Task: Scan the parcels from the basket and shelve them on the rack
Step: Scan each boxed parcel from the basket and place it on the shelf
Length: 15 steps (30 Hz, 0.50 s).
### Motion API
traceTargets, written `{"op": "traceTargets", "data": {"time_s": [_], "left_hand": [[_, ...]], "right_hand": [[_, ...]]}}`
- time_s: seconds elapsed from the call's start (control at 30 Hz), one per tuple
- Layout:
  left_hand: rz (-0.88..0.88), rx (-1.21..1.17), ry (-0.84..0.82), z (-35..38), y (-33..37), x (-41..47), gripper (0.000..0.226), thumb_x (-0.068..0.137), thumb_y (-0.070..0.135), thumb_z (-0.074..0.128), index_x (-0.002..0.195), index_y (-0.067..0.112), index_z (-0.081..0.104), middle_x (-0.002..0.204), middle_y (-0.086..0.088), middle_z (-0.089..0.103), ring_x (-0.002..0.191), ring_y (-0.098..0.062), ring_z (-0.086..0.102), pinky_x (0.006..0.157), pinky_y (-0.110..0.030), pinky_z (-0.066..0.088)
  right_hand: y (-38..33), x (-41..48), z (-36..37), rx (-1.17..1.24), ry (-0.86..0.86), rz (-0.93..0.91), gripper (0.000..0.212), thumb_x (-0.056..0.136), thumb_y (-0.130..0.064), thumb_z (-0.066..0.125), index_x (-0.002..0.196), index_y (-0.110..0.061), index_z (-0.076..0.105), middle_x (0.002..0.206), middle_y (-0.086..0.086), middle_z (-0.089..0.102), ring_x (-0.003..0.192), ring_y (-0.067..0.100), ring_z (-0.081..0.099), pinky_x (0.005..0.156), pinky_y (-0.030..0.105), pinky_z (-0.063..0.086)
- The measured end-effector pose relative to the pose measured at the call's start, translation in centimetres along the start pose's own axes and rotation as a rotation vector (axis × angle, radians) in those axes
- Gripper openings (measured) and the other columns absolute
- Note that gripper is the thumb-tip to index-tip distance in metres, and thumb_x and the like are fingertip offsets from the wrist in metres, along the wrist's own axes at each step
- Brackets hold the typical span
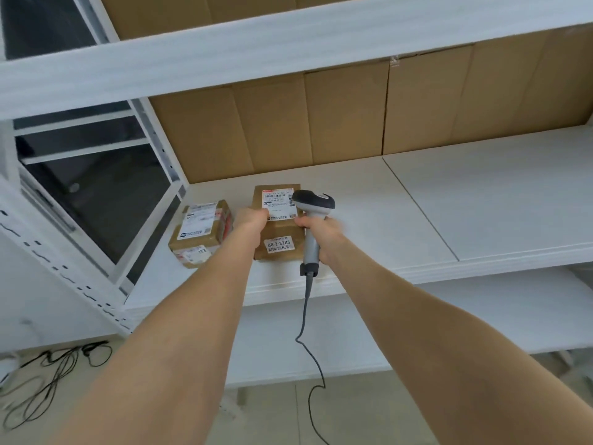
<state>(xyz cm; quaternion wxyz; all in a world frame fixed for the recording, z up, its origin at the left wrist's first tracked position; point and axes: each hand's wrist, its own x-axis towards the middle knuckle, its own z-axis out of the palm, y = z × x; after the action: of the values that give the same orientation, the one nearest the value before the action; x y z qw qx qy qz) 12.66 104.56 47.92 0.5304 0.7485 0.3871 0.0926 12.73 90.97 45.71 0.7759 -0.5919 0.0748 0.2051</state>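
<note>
- At the left edge of the flat parcel (279,231), the left hand (251,220) grips it, fingers curled over the top face close to the shipping label (278,200).
- At the parcel's right edge, the right hand (324,234) is wrapped round the grip of a barcode scanner (313,205). One fingertip lies against the parcel, though blur hides whether it presses.
- The parcel seems to lie on the rack's white shelf board (369,220), near the front lip, so shelving looks nearly done. The basket is out of view.
- To finish well, I would slide the parcel back from the lip with the left hand. The number sticker (279,245) should face outward, and the scanner head should be lifted clear of the label.
- The parcel is a thin brown cardboard box, matte and square-cornered. Its label and sticker are smooth white paper.
- The scanner has a grey plastic handle and a dark rounded head. Its thin cable (306,316) hangs below the parcel and could snag on the lip.
- Just left of the parcel sits a second parcel (199,234), squatter, its cardboard banded with tape.
- Behind the parcel stands a cardboard backing (288,123), flat with vertical seams.
</note>
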Motion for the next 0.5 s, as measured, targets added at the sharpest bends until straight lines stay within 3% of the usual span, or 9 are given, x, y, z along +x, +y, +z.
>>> {"op": "traceTargets", "data": {"time_s": [0.1, 0.17, 0.27, 0.33, 0.4, 0.43, 0.5], "left_hand": [[0.02, 0.089, 0.031, -0.2, -0.2, 1.0, 0.004, 0.09, 0.015, 0.056, 0.091, 0.013, 0.052, 0.09, -0.007, 0.054, 0.074, -0.022, 0.051, 0.064, -0.03, 0.042], [0.044, 0.179, 0.031, 0.0, -0.2, 1.2, 0.005, 0.092, 0.016, 0.056, 0.093, 0.013, 0.053, 0.093, -0.007, 0.055, 0.073, -0.02, 0.05, 0.063, -0.03, 0.041], [0.107, 0.42, 0.069, 0.4, 0.7, 1.0, 0.026, 0.09, 0.023, 0.06, 0.112, 0.01, 0.054, 0.117, -0.012, 0.057, 0.101, -0.026, 0.056, 0.083, -0.035, 0.049], [0.184, 0.508, 0.126, 1.1, 1.6, 0.5, 0.051, 0.087, 0.025, 0.061, 0.132, 0.012, 0.043, 0.13, -0.015, 0.048, 0.119, -0.032, 0.049, 0.096, -0.043, 0.046], [0.279, 0.476, 0.111, 2.4, 2.8, -0.3, 0.053, 0.089, 0.024, 0.056, 0.137, 0.012, 0.037, 0.134, -0.016, 0.042, 0.122, -0.035, 0.046, 0.097, -0.045, 0.045], [0.313, 0.465, 0.093, 3.2, 3.5, -0.8, 0.05, 0.091, 0.024, 0.053, 0.137, 0.011, 0.038, 0.134, -0.017, 0.041, 0.122, -0.035, 0.046, 0.097, -0.044, 0.045], [0.351, 0.453, 0.044, 5.2, 4.7, -2.0, 0.048, 0.092, 0.023, 0.051, 0.137, 0.009, 0.039, 0.136, -0.018, 0.038, 0.123, -0.036, 0.044, 0.098, -0.043, 0.044]], "right_hand": [[0.3, 0.4, 0.8, 0.0, -0.012, 0.015, 0.014, 0.085, -0.004, 0.069, 0.086, -0.01, 0.057, 0.093, 0.013, 0.063, 0.09, 0.031, 0.061, 0.09, 0.046, 0.051], [0.4, 0.5, 0.9, 0.009, -0.019, 0.03, 0.016, 0.085, -0.003, 0.069, 0.084, -0.01, 0.056, 0.088, 0.012, 0.063, 0.082, 0.029, 0.063, 0.084, 0.045, 0.054], [0.2, 0.3, 0.4, 0.007, -0.012, 0.024, 0.018, 0.086, -0.005, 0.069, 0.079, -0.012, 0.055, 0.079, 0.007, 0.06, 0.068, 0.02, 0.059, 0.063, 0.031, 0.053], [-0.3, 0.1, -0.4, -0.011, 0.032, -0.006, 0.023, 0.086, -0.008, 0.07, 0.077, -0.016, 0.05, 0.08, 0.004, 0.055, 0.075, 0.02, 0.056, 0.069, 0.032, 0.053], [-0.9, 0.0, -1.9, -0.009, 0.071, -0.024, 0.025, 0.086, -0.011, 0.071, 0.08, -0.016, 0.048, 0.088, 0.007, 0.053, 0.086, 0.025, 0.052, 0.09, 0.044, 0.051], [-1.4, -0.1, -2.8, -0.004, 0.089, -0.029, 0.023, 0.086, -0.012, 0.072, 0.083, -0.015, 0.049, 0.094, 0.01, 0.052, 0.087, 0.025, 0.052, 0.092, 0.046, 0.051], [-2.5, -0.8, -5.0, 0.021, 0.131, -0.041, 0.024, 0.086, -0.013, 0.072, 0.099, -0.009, 0.053, 0.103, 0.012, 0.051, 0.08, 0.024, 0.053, 0.078, 0.044, 0.053]]}}
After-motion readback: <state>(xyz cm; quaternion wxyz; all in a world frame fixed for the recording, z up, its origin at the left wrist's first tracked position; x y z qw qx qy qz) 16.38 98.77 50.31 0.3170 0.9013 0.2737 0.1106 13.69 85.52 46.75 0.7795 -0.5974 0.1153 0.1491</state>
